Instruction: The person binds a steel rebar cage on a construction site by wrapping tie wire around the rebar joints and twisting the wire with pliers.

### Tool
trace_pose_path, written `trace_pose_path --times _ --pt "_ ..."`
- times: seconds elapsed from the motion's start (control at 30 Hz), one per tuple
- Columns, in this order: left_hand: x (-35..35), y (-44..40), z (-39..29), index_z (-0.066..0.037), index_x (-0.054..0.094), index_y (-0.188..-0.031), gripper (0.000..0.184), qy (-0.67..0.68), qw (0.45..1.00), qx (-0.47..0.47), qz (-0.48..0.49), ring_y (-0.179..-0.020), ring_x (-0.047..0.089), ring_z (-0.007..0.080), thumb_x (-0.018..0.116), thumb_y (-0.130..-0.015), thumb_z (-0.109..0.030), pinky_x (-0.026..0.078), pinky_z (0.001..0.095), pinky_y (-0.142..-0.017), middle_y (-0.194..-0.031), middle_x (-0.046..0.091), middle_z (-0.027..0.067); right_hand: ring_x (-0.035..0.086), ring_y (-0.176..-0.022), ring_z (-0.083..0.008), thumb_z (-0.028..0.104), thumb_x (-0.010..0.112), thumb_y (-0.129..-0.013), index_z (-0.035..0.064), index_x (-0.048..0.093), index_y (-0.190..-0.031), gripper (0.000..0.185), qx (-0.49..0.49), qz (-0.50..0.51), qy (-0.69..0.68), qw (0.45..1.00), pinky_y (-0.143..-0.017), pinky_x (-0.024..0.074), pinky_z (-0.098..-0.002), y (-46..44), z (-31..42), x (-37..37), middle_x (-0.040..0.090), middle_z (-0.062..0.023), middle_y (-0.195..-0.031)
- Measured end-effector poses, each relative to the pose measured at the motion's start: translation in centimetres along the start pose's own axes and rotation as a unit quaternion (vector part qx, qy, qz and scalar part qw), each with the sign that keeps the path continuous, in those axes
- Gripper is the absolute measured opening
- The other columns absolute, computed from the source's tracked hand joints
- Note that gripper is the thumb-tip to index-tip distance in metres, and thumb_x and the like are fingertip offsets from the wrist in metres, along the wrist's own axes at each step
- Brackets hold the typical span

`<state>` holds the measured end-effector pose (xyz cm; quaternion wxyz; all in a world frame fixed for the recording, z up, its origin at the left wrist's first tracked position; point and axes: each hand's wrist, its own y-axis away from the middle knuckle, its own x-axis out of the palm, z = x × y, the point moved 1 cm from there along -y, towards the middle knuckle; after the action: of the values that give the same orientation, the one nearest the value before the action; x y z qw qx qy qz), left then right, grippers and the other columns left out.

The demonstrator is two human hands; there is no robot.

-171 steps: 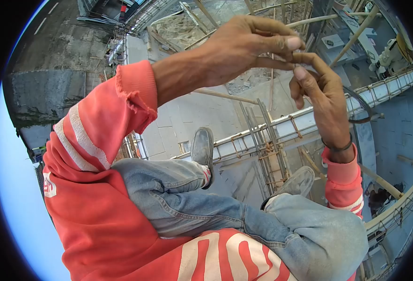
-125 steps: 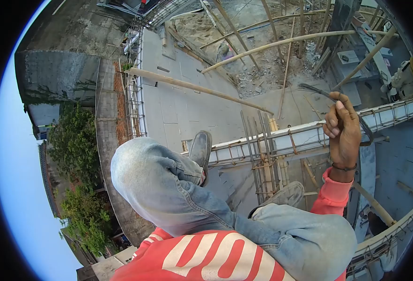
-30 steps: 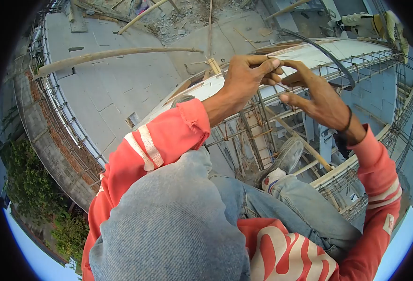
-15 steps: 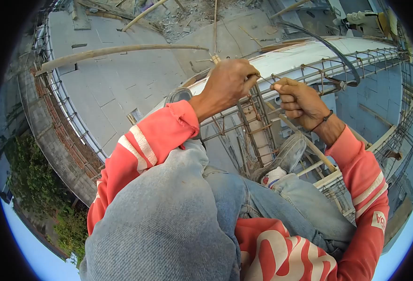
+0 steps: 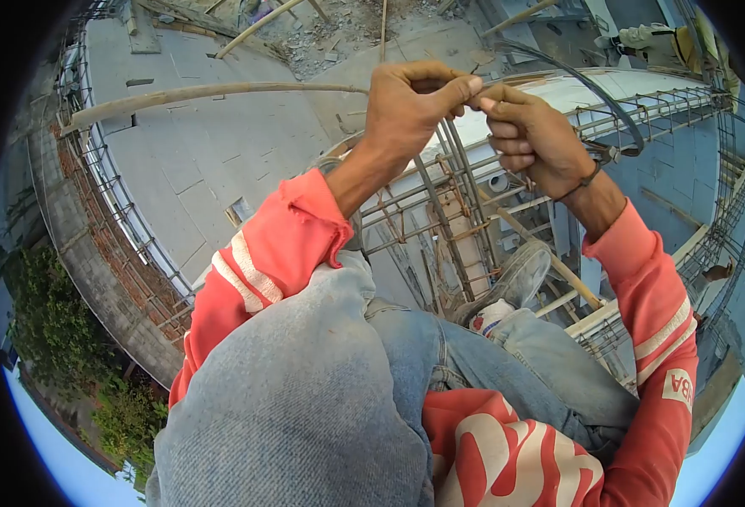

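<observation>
My left hand (image 5: 410, 106) is raised at the upper middle, thumb and fingers pinched together on a thin wire whose dark end (image 5: 475, 68) pokes up between the hands. Fingertips almost touching it, my right hand (image 5: 531, 135) is curled with thumb against forefinger on the same wire. Below both hands, upright steel bars (image 5: 453, 211) rise out of a rebar cage. A curved bundle of dark wire (image 5: 596, 89) lies over the beam reinforcement (image 5: 655, 111) just right of my right hand.
My shoe (image 5: 524, 275) rests among bars and wooden poles. A long wooden pole (image 5: 212, 91) crosses the grey slab (image 5: 178, 152) at left. Brick edging, a ledge and trees (image 5: 60, 329) lie farther left, well below. Part of another person (image 5: 685, 44) shows at the upper right.
Both hands have moved up from the bars and closer together, the left one rising most. The wire that was stretched between them half a second ago is now mostly hidden by the fingers.
</observation>
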<state>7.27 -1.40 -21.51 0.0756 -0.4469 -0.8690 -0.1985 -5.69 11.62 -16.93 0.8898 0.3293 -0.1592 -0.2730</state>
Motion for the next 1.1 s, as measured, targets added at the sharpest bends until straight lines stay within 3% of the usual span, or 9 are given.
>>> trace_pose_path --times 0.13,0.27,0.33,0.43,0.5,0.73,0.87,0.93,1.1 --pt "-0.7 0.3 -1.7 0.001 0.076 -0.093 0.017 -0.399 0.815 0.420 0.002 -0.062 0.062 0.0092 0.079 -0.088 -0.015 0.048 0.0266 -0.055 -0.079 0.073 0.0028 0.026 -0.051 0.0022 0.021 0.060 -0.102 0.0131 0.063 -0.101 0.008 0.193 0.134 -0.125 0.964 -0.042 0.0189 -0.0164 0.3 0.8 -0.3 0.032 0.0136 -0.065" --pt "-3.4 -1.5 -1.3 -0.003 0.076 -0.088 0.013 -0.007 0.992 -0.020 0.128 -0.065 0.061 0.0088 0.081 -0.083 -0.014 0.047 0.0255 -0.061 -0.075 0.070 0.0041 0.029 -0.052 0.0001 0.019 0.062 -0.100 0.0114 0.068 -0.096 0.010 -0.053 0.008 0.141 0.989 -0.044 0.0217 -0.0201 0.1 2.8 -0.7 0.038 0.0117 -0.063" --pt "-3.2 -1.3 -1.9 -0.005 0.076 -0.086 0.010 -0.048 0.992 -0.005 0.119 -0.065 0.060 0.0127 0.080 -0.080 -0.010 0.046 0.0259 -0.063 -0.073 0.069 0.0057 0.030 -0.052 -0.0006 0.018 0.063 -0.098 0.0078 0.069 -0.092 0.013 -0.385 -0.097 0.435 0.808 -0.045 0.0227 -0.0216 0.2 3.2 -0.1 0.041 0.0105 -0.063" --pt "-3.0 -1.4 -2.6 -0.007 0.073 -0.080 0.011 -0.442 0.760 0.475 -0.050 -0.064 0.058 0.0226 0.079 -0.072 -0.001 0.047 0.0310 -0.060 -0.070 0.065 0.0048 0.029 -0.051 -0.0003 0.019 0.061 -0.100 0.0086 0.064 -0.095 0.011 -0.135 0.013 0.191 0.972 -0.043 0.0209 -0.0201 1.5 3.4 0.4 0.035 0.0116 -0.062" --pt "-2.4 0.1 -2.5 -0.007 0.073 -0.080 0.013 -0.430 0.772 0.464 -0.055 -0.065 0.059 0.0221 0.080 -0.070 -0.001 0.046 0.0319 -0.059 -0.070 0.065 0.0039 0.027 -0.050 -0.0003 0.020 0.059 -0.102 0.0117 0.058 -0.098 0.009 0.146 0.121 -0.091 0.978 -0.040 0.0193 -0.0187 1.2 2.3 0.2 0.030 0.0126 -0.063" --pt "-1.1 2.3 -2.4 -0.012 0.075 -0.082 0.020 -0.440 0.749 0.493 0.044 -0.065 0.057 0.0196 0.085 -0.066 -0.006 0.049 0.0315 -0.059 -0.071 0.065 -0.0003 0.031 -0.051 -0.0004 0.016 0.058 -0.100 0.0098 0.064 -0.096 0.009 0.231 0.066 0.186 0.953 -0.041 0.0215 -0.0199 5.8 6.3 -0.8 0.040 0.0104 -0.065" --pt "1.1 0.5 -5.1 -0.009 0.077 -0.090 0.017 -0.381 0.835 0.381 0.117 -0.077 0.063 0.0172 0.084 -0.074 -0.011 0.051 0.0274 -0.062 -0.075 0.069 0.0003 0.033 -0.051 -0.0004 0.016 0.061 -0.097 0.0084 0.066 -0.094 0.010 0.174 0.023 0.224 0.959 -0.042 0.0225 -0.0203 7.1 9.3 -1.9 0.041 0.0104 -0.063" --pt "1.5 -0.9 -4.9 -0.006 0.079 -0.098 0.017 -0.105 0.968 0.084 0.212 -0.080 0.066 0.0143 0.081 -0.085 -0.016 0.054 0.0263 -0.067 -0.081 0.073 0.0031 0.032 -0.050 -0.0011 0.015 0.061 -0.095 0.0077 0.067 -0.093 0.010 0.139 -0.013 0.213 0.967 -0.044 0.0229 -0.0210 7.1 10.1 -2.0 0.039 0.0111 -0.061" --pt "-0.6 -4.6 -4.6 -0.002 0.079 -0.100 0.020 -0.018 0.950 -0.029 0.311 -0.075 0.066 0.0108 0.080 -0.089 -0.019 0.054 0.0264 -0.068 -0.086 0.075 0.0055 0.034 -0.053 -0.0004 0.023 0.067 -0.097 0.0074 0.069 -0.105 0.018 0.092 -0.046 0.215 0.971 -0.045 0.0227 -0.0199 5.0 7.8 -1.3 0.043 0.0094 -0.067"
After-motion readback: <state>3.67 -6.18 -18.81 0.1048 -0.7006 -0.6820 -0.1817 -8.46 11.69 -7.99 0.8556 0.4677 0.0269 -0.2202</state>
